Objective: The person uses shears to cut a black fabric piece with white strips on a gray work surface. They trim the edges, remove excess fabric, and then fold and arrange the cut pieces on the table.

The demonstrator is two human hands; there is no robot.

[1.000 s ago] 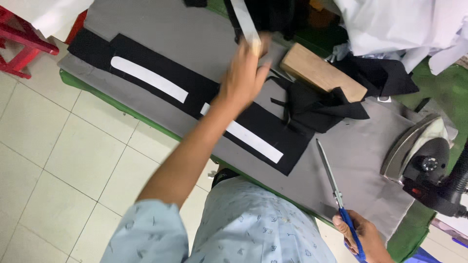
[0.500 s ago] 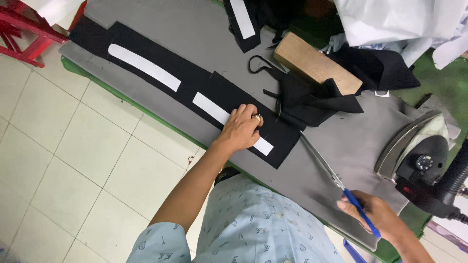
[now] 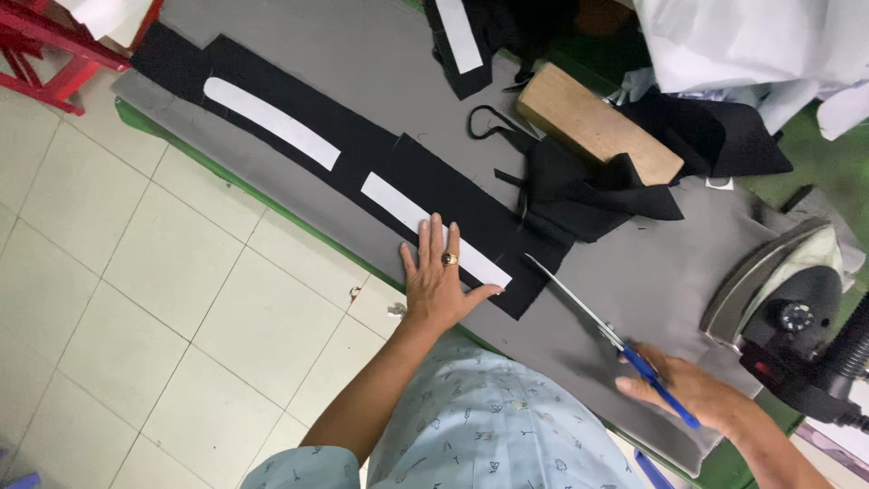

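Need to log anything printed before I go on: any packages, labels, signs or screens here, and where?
No packages, signs or screens in view.
Small white tag: on the grey board beside the black cloth heap; whether it bears print is too small to tell.
White strips on the black fabric pieces: plain, unmarked.

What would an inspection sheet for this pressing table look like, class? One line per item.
Surface: grey padded table, green edge.
Job's things: black fabric piece with white strip; blue-handled scissors.
Clutter: wooden block, loose black cloth, iron, white fabric.
Grips: left hand flat on the black fabric piece; right hand holds the scissors.
Cables: black hose by the iron.
Surroundings: tiled floor, red stool.
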